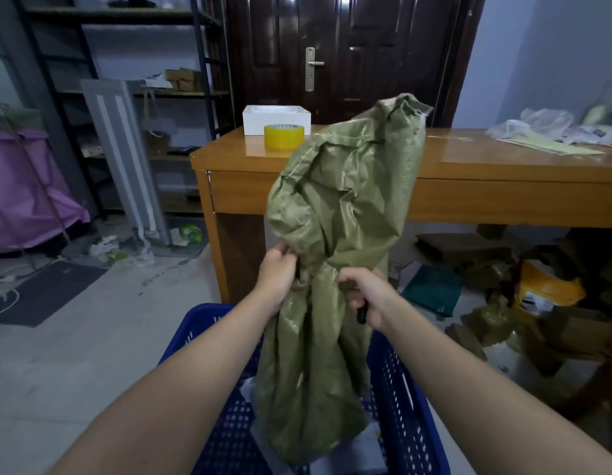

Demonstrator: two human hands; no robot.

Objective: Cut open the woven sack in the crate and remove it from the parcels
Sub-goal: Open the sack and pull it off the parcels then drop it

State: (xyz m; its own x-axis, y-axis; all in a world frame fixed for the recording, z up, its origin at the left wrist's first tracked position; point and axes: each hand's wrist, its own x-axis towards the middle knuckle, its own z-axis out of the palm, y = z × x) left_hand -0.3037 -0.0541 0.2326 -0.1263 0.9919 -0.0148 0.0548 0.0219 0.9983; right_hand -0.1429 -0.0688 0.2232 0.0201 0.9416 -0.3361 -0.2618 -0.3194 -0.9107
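Two bare arms reach forward over a blue perforated crate (393, 389), and between them hangs the green woven sack (335, 214), lifted high and crumpled, its top flopping up in front of the wooden desk (503, 186) and its lower end trailing down into the crate. Behind it all stands a dark panelled door (349, 46) with a metal handle. Off to the left, a black metal shelving rack (126, 63) and a purple fabric-covered frame (27, 186). To the right, under the desk, a heap of brown cardboard and wrapped packages (524, 289) litters the floor. On the desk sit a white box (277, 118) and, just in front of it, a roll of yellow tape (284, 134); plastic bags and papers lie at the far right end. Down in the crate, pale grey parcels (349, 454) peek out beside the sack's hem. Left hand (277, 272) is up at mid-sack, fingers pinching a fold of the weave. Right hand (364, 293) is beside it, closed on the fabric too, with a small black tool handle (362, 314) tucked in the fist; its blade can't be made out.
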